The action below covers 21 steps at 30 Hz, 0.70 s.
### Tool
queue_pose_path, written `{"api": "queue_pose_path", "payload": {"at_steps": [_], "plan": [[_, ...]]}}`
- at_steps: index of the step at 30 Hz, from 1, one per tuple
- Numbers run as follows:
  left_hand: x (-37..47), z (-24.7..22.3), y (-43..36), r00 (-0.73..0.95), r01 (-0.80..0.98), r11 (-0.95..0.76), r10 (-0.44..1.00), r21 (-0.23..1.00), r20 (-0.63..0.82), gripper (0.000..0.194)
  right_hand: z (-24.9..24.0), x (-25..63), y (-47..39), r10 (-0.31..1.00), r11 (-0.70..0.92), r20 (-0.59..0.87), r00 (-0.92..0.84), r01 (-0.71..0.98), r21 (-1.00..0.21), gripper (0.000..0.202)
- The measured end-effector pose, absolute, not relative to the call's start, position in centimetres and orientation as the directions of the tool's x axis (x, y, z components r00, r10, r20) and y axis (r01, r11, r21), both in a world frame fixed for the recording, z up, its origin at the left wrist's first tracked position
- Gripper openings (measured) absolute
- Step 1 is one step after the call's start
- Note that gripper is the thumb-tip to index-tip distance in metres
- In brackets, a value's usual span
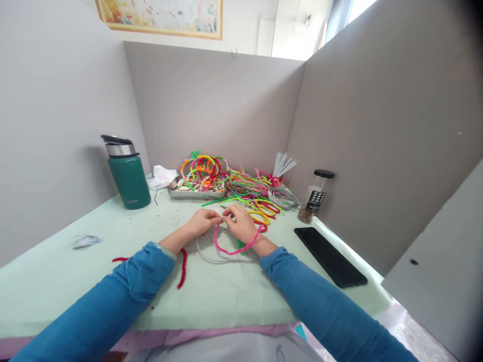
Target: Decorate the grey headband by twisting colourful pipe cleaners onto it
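Note:
My left hand (204,221) and my right hand (238,222) meet over the middle of the table, fingertips pinched together around the end of a pink pipe cleaner (234,252). The pink strand curves down below both hands and rises to my right wrist. A thin grey wire (211,260) loops on the table beneath it. Beside my left forearm lies a short red pipe cleaner piece (183,269). Part of a green piece (240,245) shows inside the pink curve. Whatever small part sits between the fingertips is too small to make out.
A green bottle (130,182) stands left, near crumpled tissue (162,177). Behind my hands are a metal tray (196,194) with colourful shapes, a pipe cleaner pile (251,183) and a wire coil (284,199). At right are a black-lidded jar (316,196) and a phone (330,256).

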<state>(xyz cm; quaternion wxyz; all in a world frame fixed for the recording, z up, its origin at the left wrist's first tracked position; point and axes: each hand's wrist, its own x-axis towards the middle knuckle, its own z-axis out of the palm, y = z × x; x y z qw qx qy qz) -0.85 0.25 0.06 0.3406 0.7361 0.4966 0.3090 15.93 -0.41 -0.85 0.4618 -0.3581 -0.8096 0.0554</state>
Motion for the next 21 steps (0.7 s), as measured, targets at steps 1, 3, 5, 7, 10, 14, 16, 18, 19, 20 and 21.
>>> {"api": "queue_pose_path", "payload": {"at_steps": [1, 3, 5, 7, 10, 14, 16, 18, 19, 20, 21], "plan": [[-0.8, 0.1, 0.2, 0.328, 0.519, -0.284, 0.937, 0.806, 0.118, 0.038, -0.9, 16.0, -0.4, 0.646, 0.732, 0.69, -0.328, 0.524, -0.436, 0.006], [-0.8, 0.1, 0.2, 0.349, 0.517, -0.295, 0.93, 0.804, 0.117, 0.039, -1.1, 16.1, -0.3, 0.665, 0.728, 0.651, -0.365, 0.511, -0.458, 0.006], [-0.8, 0.1, 0.1, 0.359, 0.52, -0.302, 0.926, 0.799, 0.117, 0.039, -1.3, 16.2, -0.2, 0.668, 0.732, 0.633, -0.391, 0.499, -0.464, 0.007], [-0.8, 0.2, 0.1, 0.362, 0.528, -0.308, 0.925, 0.792, 0.118, 0.039, -1.3, 16.2, -0.2, 0.666, 0.735, 0.631, -0.397, 0.493, -0.465, 0.009], [-0.8, 0.4, -0.1, 0.365, 0.541, -0.315, 0.923, 0.78, 0.12, 0.038, -1.4, 16.1, -0.2, 0.67, 0.73, 0.632, -0.388, 0.5, -0.467, 0.011], [-0.7, 0.9, -0.4, 0.38, 0.557, -0.327, 0.918, 0.764, 0.116, 0.037, -1.3, 16.0, -0.3, 0.681, 0.718, 0.628, -0.378, 0.512, -0.471, 0.011], [-0.6, 1.0, -0.6, 0.383, 0.565, -0.328, 0.917, 0.757, 0.112, 0.037, -1.2, 16.0, -0.4, 0.69, 0.711, 0.614, -0.382, 0.514, -0.48, 0.011], [-0.6, 1.1, -0.7, 0.381, 0.57, -0.329, 0.918, 0.753, 0.113, 0.038, -1.2, 16.0, -0.4, 0.699, 0.704, 0.606, -0.38, 0.517, -0.488, 0.011], [-0.6, 1.1, -0.7, 0.379, 0.569, -0.327, 0.919, 0.754, 0.113, 0.038, -1.2, 16.0, -0.4, 0.701, 0.701, 0.604, -0.378, 0.519, -0.489, 0.011], [-0.5, 1.0, -0.6, 0.376, 0.568, -0.323, 0.92, 0.757, 0.111, 0.039, -1.1, 16.0, -0.4, 0.702, 0.7, 0.605, -0.376, 0.522, -0.488, 0.011], [-0.6, 0.9, -0.6, 0.374, 0.567, -0.317, 0.921, 0.761, 0.105, 0.04, -1.1, 16.0, -0.4, 0.704, 0.697, 0.605, -0.372, 0.527, -0.486, 0.011]]}}
